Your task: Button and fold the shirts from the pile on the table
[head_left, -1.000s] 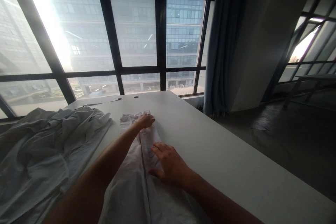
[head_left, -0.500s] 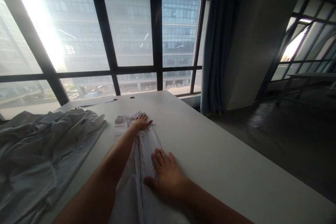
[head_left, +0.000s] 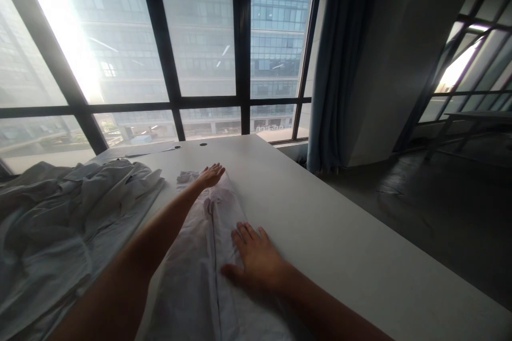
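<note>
A long, narrow folded white garment [head_left: 202,272] lies lengthwise on the white table [head_left: 328,240], running away from me. My left hand [head_left: 211,175] rests flat near its far end, fingers spread. My right hand [head_left: 256,260] presses palm-down on the garment's right edge, closer to me, with the fingers apart. Neither hand grips the cloth.
A heap of crumpled white garments [head_left: 60,218] covers the table's left side. Two small dark holes [head_left: 203,145] sit near the far edge. Tall windows stand beyond, a blue curtain [head_left: 332,64] hangs at the right, and dark floor lies past the table's right edge.
My left hand slid a little farther toward the garment's far end and flattened out. My right hand turned from angled to flat on the cloth and stayed in place.
</note>
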A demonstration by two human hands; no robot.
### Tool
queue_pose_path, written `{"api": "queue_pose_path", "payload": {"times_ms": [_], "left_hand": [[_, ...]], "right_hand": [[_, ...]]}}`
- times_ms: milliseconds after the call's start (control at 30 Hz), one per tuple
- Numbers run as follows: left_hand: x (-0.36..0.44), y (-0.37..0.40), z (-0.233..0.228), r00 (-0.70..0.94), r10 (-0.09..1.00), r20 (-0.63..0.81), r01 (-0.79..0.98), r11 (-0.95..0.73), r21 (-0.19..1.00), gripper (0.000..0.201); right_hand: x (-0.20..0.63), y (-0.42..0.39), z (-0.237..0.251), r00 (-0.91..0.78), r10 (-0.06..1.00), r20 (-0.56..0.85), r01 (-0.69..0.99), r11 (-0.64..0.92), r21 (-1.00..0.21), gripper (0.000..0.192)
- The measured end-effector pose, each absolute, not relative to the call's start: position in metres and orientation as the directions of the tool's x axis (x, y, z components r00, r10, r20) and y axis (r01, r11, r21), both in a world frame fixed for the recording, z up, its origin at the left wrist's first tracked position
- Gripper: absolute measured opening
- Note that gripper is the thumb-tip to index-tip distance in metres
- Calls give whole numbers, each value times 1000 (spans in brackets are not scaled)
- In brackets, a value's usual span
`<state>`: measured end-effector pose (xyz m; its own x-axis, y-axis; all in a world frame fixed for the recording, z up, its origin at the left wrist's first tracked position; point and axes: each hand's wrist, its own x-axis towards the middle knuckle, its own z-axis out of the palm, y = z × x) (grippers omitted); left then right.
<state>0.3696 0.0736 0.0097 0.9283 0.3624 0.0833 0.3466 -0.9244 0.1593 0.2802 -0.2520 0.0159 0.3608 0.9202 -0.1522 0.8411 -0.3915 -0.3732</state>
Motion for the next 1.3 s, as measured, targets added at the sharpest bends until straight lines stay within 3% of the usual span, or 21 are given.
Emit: {"api": "queue_pose_path", "payload": {"times_ms": [133, 267, 467, 600, 700, 833, 1000, 1133, 1300], "left_hand": [[294, 56, 9, 922, 368, 123, 347, -923, 165, 59], [212, 45, -11, 906, 411, 101, 393, -906, 159, 62], [165, 37, -25, 888, 458, 30, 444, -873, 201, 57], [165, 42, -29, 874, 474, 103, 440, -864, 245, 52], [170, 49, -29, 860, 482, 171, 437, -866, 245, 47], [188, 55, -19, 902, 348, 255, 293, -928, 229, 43], [216, 57, -9, 962, 150, 226, 91, -964, 252, 27], [225, 62, -3, 960, 128, 250, 69, -971, 230, 22], [228, 68, 13, 971, 124, 204, 93, -983, 159, 26]], "right_hand": [[288, -247, 17, 439, 897, 44, 835, -389, -390, 56], [300, -229, 10, 474, 859, 195, 840, -375, -392, 40], [334, -166, 12, 473, 865, 164, 862, -416, -291, 40], [362, -124, 15, 398, 899, 185, 900, -343, -269, 50], [380, -101, 12, 321, 927, 194, 923, -260, -284, 44], [397, -80, 3, 226, 939, 260, 918, -116, -379, 33], [399, -68, -9, 212, 925, 314, 876, -38, -481, 26], [389, -69, -14, 264, 914, 307, 866, -84, -494, 31], [377, -71, -13, 408, 839, 361, 883, -261, -391, 34]]}}
